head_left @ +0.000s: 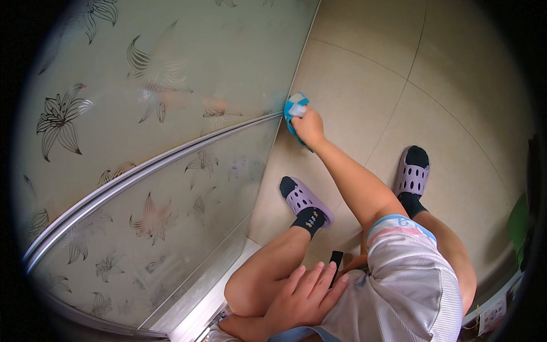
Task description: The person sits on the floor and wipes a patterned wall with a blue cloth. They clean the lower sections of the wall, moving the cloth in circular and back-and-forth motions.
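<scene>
My right arm reaches out and my right hand (308, 126) is closed round a blue and white cloth (294, 108). The cloth meets the outer end of the silver metal rail (165, 154) on a frosted glass panel (228, 51). Part of the cloth hangs below my fingers. My left hand (307, 299) lies flat on my lap by the thigh, fingers stretched out and holding nothing. A short black strap-like piece (336, 262) sticks up next to its fingertips.
Dark flower patterns cover the frosted panels, and a pale metal sill (194, 296) runs along their base. Beige floor tiles (364, 74) spread to the right. My feet wear purple slippers (411, 178). A green leaf (517, 225) and a printed paper (493, 313) show at the right edge.
</scene>
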A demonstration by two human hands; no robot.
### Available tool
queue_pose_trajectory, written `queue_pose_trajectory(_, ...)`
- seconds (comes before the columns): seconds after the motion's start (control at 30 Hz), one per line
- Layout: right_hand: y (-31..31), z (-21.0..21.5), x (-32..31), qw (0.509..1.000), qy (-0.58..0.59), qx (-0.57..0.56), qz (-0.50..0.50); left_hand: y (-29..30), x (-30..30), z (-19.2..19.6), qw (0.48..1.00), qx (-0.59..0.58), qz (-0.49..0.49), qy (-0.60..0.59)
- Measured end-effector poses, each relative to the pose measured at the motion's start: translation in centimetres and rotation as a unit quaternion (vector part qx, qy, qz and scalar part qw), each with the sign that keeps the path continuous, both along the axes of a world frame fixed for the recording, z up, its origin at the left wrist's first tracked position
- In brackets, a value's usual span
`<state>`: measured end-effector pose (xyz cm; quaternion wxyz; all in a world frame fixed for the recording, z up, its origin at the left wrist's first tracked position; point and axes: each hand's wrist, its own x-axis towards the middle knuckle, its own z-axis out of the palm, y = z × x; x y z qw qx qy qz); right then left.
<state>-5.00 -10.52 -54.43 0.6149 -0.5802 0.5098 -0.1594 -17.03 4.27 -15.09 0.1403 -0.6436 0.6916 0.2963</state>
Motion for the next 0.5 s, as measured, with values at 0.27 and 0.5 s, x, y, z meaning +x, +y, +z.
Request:
queue_pose_trajectory(0.27,1.1,-1.0,1.7,0.975,-0.144,0.123,-0.116,0.2,2.1,-0.3,1.000,0.011,0.023,0.003)
queue_pose_trajectory(0.5,0.9,0.2,3.8,0.964,-0.145,0.009,-0.222,1.1,3.7,-1.1,0.999,-0.017,0.021,-0.021)
